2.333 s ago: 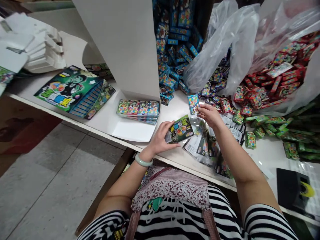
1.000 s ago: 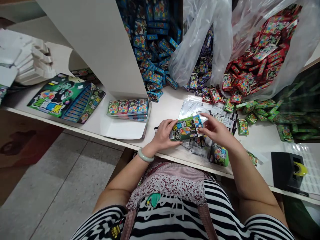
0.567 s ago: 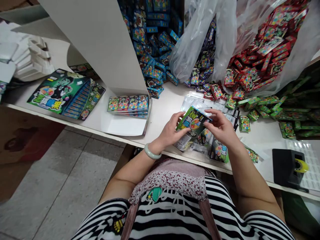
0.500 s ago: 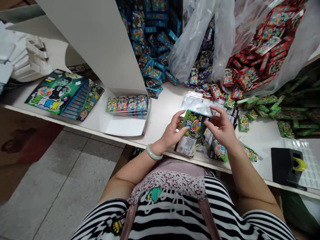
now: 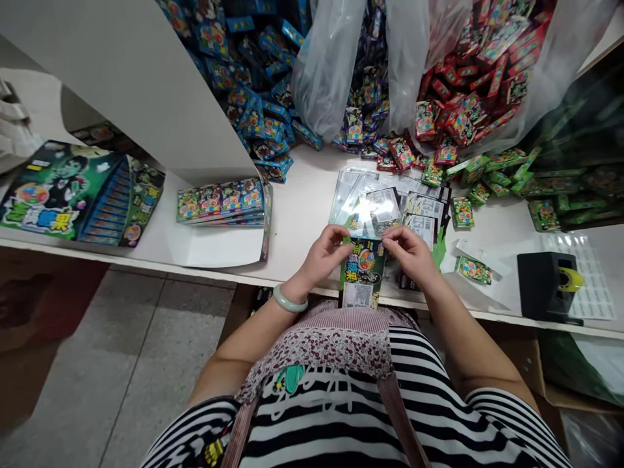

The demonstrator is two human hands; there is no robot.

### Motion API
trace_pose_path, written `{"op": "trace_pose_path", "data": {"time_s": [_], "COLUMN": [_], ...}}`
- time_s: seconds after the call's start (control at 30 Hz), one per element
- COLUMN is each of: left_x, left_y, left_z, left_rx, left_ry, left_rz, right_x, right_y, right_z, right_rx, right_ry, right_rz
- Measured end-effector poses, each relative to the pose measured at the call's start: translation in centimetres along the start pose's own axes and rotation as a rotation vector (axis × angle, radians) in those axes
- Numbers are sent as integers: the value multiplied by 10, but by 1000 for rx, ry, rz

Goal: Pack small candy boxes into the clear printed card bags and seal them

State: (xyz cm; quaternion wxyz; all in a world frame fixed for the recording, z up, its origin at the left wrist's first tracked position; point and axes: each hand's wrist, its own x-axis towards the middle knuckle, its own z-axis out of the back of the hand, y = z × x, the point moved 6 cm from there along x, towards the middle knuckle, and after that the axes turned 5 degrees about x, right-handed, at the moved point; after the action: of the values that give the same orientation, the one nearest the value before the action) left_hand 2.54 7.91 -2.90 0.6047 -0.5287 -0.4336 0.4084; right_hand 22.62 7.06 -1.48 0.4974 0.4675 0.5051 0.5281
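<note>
A dark, flat candy pack [image 5: 364, 270] with green, yellow and white print lies close to my body at the table's front edge. My left hand [image 5: 325, 259] pinches its upper left corner between thumb and fingers. At the upper right corner, the thumb and fingertips of my right hand [image 5: 410, 255] close on the same pack. Just beyond it, clear plastic sleeves [image 5: 348, 188] and printed packs [image 5: 423, 207] overlap on the white table. Part of the pile is hidden by my right hand.
Heaps of small blue boxes [image 5: 266, 127], purple boxes [image 5: 368, 97], red boxes [image 5: 458, 117] and green boxes [image 5: 502, 169] line the back. At left stand an open tray [image 5: 224, 250] of stacked candy boxes and a display box [image 5: 53, 188]. A tape dispenser [image 5: 543, 286] sits right.
My right hand has come down, its spread fingers now pinching the pack's corner. The pack is lower and straighter, near my apron. The view has shifted right.
</note>
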Motion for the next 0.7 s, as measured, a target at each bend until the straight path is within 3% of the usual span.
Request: {"op": "trace_pose_path", "data": {"time_s": [0.1,0.33,0.53,0.7], "left_x": [7,8,17,18], "left_y": [-14,-32,-40,-44], "left_z": [1,-3,-1,0], "left_rx": [-11,68,41,28], "left_ry": [-118,-42,-72,-28], "left_rz": [-46,-116,46,30], "right_x": [6,3,19,21], "right_y": [8,30,28,35], "right_z": [1,-4,-14,-15], "right_rx": [74,-121,-18,-52], "right_ry": [6,86,135,199], "right_rz": [-48,65,-160,-185]}}
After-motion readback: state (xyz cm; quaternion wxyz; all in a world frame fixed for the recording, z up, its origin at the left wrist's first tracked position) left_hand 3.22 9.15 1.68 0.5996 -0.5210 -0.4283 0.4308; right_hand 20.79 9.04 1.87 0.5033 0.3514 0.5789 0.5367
